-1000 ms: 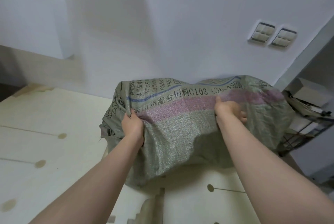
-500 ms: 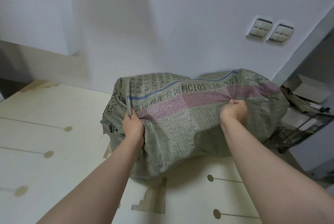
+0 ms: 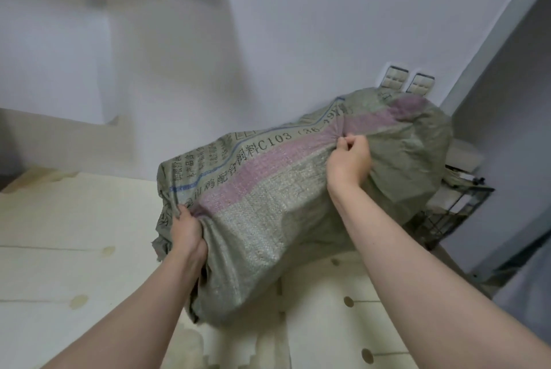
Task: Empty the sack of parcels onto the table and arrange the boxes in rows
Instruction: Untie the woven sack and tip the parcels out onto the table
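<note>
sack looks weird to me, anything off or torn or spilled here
Nothing has spilled and no boxes show. The sack is tilted, its right end raised toward the wall switches, its left end low on the table. The left hand and right hand bunch the cloth. The lower left edge looks frayed.
</note>
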{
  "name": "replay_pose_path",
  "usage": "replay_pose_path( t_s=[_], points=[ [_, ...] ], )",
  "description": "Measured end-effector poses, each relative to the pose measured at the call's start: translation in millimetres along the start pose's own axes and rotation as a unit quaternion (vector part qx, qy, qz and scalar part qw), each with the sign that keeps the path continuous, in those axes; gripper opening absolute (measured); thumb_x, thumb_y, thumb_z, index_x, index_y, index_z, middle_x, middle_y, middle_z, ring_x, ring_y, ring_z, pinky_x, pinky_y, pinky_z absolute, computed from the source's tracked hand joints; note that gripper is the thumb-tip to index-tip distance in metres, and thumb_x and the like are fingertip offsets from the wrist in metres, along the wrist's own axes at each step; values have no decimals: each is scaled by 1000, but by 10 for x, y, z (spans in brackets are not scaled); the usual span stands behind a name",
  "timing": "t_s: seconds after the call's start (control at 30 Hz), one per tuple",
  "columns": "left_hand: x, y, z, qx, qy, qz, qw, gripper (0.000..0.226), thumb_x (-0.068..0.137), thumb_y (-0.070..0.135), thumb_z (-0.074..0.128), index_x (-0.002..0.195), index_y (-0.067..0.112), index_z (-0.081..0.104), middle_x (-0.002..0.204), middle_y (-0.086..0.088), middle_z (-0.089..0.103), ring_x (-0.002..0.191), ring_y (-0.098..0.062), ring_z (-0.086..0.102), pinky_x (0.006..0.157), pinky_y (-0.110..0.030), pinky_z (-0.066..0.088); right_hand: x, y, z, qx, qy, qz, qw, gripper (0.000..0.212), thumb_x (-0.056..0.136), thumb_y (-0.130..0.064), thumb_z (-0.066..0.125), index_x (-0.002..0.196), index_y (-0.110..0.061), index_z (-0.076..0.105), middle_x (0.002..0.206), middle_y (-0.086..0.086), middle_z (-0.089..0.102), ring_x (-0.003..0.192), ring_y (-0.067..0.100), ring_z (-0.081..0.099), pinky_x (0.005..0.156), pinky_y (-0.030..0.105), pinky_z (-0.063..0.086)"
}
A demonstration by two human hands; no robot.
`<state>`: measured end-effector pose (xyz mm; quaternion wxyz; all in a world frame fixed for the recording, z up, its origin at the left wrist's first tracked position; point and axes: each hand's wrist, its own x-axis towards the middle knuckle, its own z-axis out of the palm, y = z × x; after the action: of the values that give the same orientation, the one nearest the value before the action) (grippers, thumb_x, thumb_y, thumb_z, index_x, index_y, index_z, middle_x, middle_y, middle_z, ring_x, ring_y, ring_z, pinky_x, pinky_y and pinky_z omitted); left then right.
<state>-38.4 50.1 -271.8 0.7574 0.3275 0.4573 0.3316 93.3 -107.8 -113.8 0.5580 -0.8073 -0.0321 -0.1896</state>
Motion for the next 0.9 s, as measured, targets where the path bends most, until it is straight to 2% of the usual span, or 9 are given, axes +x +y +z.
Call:
replay_pose_path(
  t_s=[0.1, 0.2, 0.37, 0.5, 0.57, 0.67, 0.77, 0.83, 0.9],
  points=[
    [143, -56, 72, -82, -30, -51, 995, 53, 103, 45, 36, 145, 13, 42, 137, -6, 53, 122, -24, 55, 99, -37, 48, -11, -307, 106, -6, 6, -69, 998, 14, 101, -17, 50, 92, -8, 55, 126, 5, 66, 108, 25, 60, 75, 25, 33],
    [203, -197, 261, -155, -57, -104, 981, 54, 97, 56, 43, 131, 16, 53, 123, -5, 60, 115, -25, 59, 89, -39, 51, -23, -582, 176, -3, 9, -189, 982, 13, 98, -16, 53, 85, -14, 54, 127, 2, 66, 116, 27, 57, 84, 29, 39],
    [79, -325, 602, -223, -159, -202, 940, 53, 102, 53, 30, 130, 16, 56, 123, -6, 60, 118, -25, 53, 109, -48, 39, -154, -804, 339, -109, -19, -327, 939, 13, 98, -28, 52, 102, -21, 62, 139, -12, 57, 136, 24, 36, 108, 51, 28],
    [414, -613, 477, -237, -170, -240, 926, 64, 97, 65, 29, 130, 19, 60, 139, -5, 57, 130, -28, 49, 113, -51, 33, -253, -685, 646, -347, -128, -371, 852, 20, 96, -43, 52, 106, -31, 64, 159, -15, 29, 131, 26, 29, 88, 44, 27],
    [533, -598, 364, -224, -166, -227, 933, 71, 94, 70, 25, 133, 20, 58, 133, -6, 60, 128, -28, 50, 114, -50, 32, -266, -544, 831, -404, -177, -380, 813, 24, 96, -44, 52, 116, -36, 62, 163, -12, 15, 134, 28, 25, 92, 46, 27],
    [711, -459, 212, -184, -141, -180, 956, 83, 85, 78, 39, 142, 19, 44, 134, -6, 56, 123, -26, 53, 105, -49, 43, -253, -477, 1031, -389, -201, -396, 807, 30, 96, -42, 51, 126, -43, 56, 165, -12, 8, 138, 27, 20, 97, 48, 26],
    [761, -262, 272, -56, -72, -111, 990, 110, 65, 90, 47, 154, 39, 7, 162, -2, 18, 141, -30, 35, 110, -55, 37, -202, -548, 1102, -339, -247, -398, 816, 44, 98, -35, 50, 140, -46, 42, 165, -12, 6, 140, 23, 19, 99, 46, 24],
    [546, 39, 440, 87, -48, -16, 995, 90, 79, 83, 33, 154, 40, 6, 165, -1, 2, 151, -27, 8, 120, -51, 17, -160, -562, 1056, -293, -286, -394, 823, 56, 99, -24, 50, 148, -42, 30, 165, -10, 2, 143, 19, 21, 105, 48, 25],
    [248, 354, 638, 173, -29, 96, 980, 68, 95, 67, 26, 155, 37, 13, 165, -2, 3, 151, -25, -2, 121, -49, 4, -114, -523, 958, -196, -324, -392, 838, 61, 98, -12, 50, 152, -32, 29, 166, -6, 3, 143, 17, 30, 111, 45, 30]
  ],
)
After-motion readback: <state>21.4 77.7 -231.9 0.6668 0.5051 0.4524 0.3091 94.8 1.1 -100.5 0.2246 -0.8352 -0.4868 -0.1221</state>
